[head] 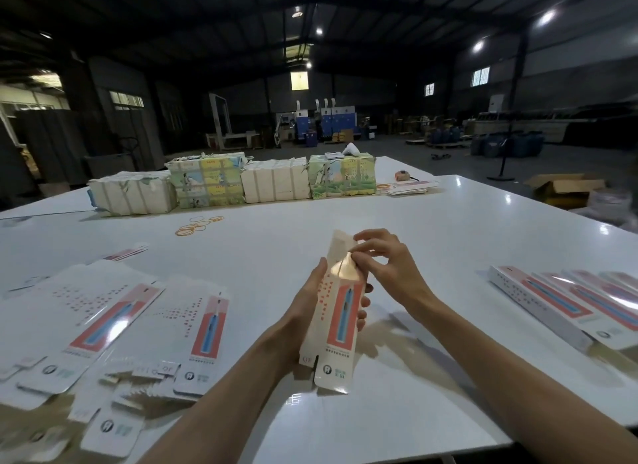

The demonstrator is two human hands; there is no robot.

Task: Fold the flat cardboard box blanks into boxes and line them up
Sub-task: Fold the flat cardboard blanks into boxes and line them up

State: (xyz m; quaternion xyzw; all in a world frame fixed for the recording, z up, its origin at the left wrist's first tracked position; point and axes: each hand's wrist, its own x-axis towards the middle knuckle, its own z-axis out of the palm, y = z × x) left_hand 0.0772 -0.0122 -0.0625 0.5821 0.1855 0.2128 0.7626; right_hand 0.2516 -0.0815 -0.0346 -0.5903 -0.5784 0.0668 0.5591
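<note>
Box (336, 311) half-formed, held upright over the near middle of the white table (397, 215) in the head view. Left hand (303, 308) wrapped round its body, fingertips showing past the right edge. Right hand (390, 266) curled at the far end, thumb and forefinger pinching the top flap (340, 246) to tuck it in.

Possible trouble from here: flap creased or torn if pushed in off its fold line; thin walls crushed out of square by too hard a squeeze from the holding hand; open near end, not yet tucked, liable to let the tube flatten again.

Counted: one box in hand. Flat blanks (114, 311) spread at near left, two lying clear on top, more beneath and overlapping, number not to be told. Finished boxes (559, 299) laid side by side at right, at least four, row running out of frame. Four tied bundles (241, 184) along the far side. Rubber bands (195, 226) loose before them, several, tangled beyond exact count.
</note>
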